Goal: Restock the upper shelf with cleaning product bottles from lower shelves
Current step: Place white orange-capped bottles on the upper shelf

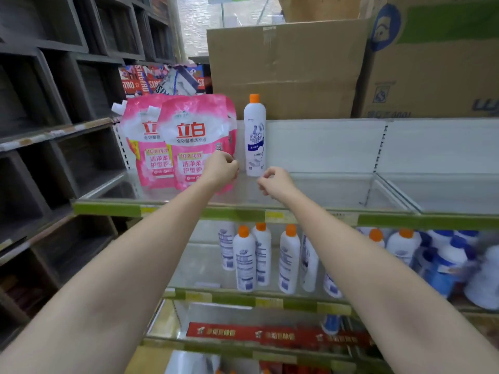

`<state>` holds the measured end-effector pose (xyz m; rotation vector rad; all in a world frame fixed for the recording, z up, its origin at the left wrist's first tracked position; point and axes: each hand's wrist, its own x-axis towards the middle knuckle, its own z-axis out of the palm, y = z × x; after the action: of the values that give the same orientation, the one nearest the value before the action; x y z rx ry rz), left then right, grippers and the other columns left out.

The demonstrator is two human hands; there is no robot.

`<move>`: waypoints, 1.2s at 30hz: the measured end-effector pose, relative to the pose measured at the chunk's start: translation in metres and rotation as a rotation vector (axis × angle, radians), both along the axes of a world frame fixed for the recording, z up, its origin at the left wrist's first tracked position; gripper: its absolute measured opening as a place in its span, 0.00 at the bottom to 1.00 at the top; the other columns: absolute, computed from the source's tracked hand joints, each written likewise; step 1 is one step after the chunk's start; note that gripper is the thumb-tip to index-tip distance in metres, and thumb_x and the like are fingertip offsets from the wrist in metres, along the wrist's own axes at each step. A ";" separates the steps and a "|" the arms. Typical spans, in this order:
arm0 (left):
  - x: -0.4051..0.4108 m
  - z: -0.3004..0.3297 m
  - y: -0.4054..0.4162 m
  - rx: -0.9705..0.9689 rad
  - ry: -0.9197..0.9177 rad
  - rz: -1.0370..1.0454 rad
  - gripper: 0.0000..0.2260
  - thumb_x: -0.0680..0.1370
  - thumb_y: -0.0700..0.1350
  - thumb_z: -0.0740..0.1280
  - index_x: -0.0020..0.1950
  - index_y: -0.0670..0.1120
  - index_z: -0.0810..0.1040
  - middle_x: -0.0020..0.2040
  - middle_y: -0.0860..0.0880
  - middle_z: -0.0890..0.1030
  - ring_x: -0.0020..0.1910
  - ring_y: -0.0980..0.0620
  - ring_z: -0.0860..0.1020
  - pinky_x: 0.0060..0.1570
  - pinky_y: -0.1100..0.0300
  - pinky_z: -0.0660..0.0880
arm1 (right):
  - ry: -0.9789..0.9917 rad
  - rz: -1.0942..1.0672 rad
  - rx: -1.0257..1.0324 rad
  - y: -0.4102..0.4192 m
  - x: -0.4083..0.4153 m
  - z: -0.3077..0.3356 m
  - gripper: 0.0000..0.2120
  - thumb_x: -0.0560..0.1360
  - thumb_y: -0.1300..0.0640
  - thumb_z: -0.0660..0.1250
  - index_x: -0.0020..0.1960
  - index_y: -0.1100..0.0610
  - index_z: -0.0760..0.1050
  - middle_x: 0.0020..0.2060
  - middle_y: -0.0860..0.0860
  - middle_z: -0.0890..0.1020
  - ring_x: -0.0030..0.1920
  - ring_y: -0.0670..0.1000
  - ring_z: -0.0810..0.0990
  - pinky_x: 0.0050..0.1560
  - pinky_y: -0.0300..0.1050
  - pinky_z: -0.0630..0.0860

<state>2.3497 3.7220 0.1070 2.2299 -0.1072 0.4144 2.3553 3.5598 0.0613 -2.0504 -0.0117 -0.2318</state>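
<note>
One white toilet-cleaner bottle (254, 136) is seen upright on the upper shelf (324, 190) between the loosely curled, empty left hand (221, 168) and right hand (275, 182), so a reach down to the orange-capped bottles (244, 261) below is judged next.

Dark wooden cubbies (54, 109) left; cardboard boxes (286, 68) stacked behind; daylight beyond.

Bottle (254, 136) showing white body, orange cap, blue label print. Pouches (186, 141) glowing pink, red lettering. Shelf (108, 209) edge running green with yellow tags. Boxes (286, 68) staying brown.
</note>
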 end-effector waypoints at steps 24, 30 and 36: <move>-0.075 -0.181 0.056 -0.419 0.409 -0.055 0.05 0.79 0.36 0.64 0.45 0.39 0.78 0.40 0.41 0.80 0.38 0.48 0.75 0.39 0.58 0.70 | 0.321 -0.007 0.090 0.024 -0.117 -0.175 0.03 0.79 0.61 0.68 0.47 0.56 0.75 0.41 0.54 0.82 0.39 0.51 0.80 0.42 0.46 0.80; -0.039 -0.209 0.032 -0.348 0.405 -0.009 0.05 0.77 0.34 0.67 0.52 0.39 0.77 0.46 0.42 0.79 0.44 0.47 0.76 0.37 0.61 0.71 | 0.362 -0.043 0.072 0.017 -0.086 -0.216 0.03 0.78 0.56 0.69 0.50 0.51 0.76 0.48 0.48 0.81 0.53 0.53 0.80 0.59 0.51 0.77; -0.004 -0.220 0.012 -0.238 0.423 0.008 0.23 0.70 0.35 0.77 0.62 0.40 0.75 0.53 0.43 0.79 0.49 0.46 0.77 0.46 0.55 0.75 | 0.331 0.038 0.128 0.015 -0.052 -0.235 0.12 0.76 0.59 0.73 0.56 0.52 0.74 0.52 0.47 0.81 0.57 0.51 0.81 0.63 0.51 0.76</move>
<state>2.3453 3.7339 -0.1127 2.0340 0.1676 -0.0462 2.3030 3.5749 -0.1734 -1.9367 0.1643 0.1288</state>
